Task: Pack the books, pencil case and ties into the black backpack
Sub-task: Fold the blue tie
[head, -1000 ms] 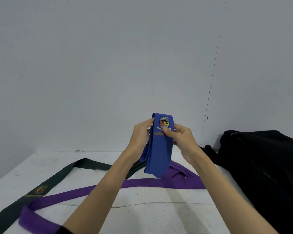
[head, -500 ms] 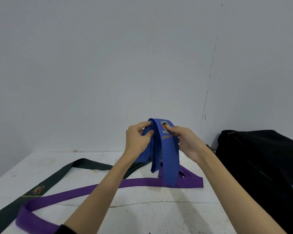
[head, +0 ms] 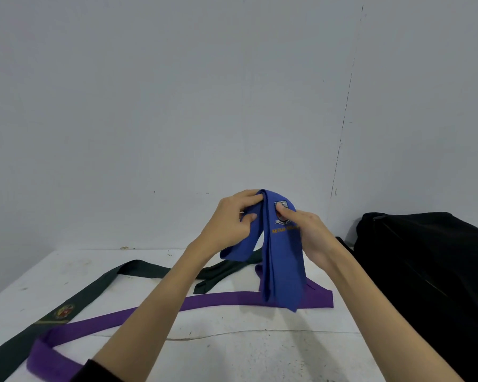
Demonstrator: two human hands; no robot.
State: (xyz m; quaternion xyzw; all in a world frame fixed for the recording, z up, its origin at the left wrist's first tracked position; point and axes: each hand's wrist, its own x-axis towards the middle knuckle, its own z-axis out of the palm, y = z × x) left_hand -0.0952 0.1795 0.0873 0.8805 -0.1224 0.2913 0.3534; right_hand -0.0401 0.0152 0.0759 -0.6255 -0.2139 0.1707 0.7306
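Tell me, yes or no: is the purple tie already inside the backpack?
No, the purple tie lies on the white table, left of the black backpack.

Soft, even, rather dim light fills the scene, with no glare and only faint shadows on the white table (head: 232,354). The grey wall (head: 177,92) darkens toward its corners. The wide lens bends the edges. The black backpack (head: 425,271) loses nearly all detail in darkness; everything looks slightly soft.

Grey wall (head: 177,92), scuffed white table (head: 232,354)
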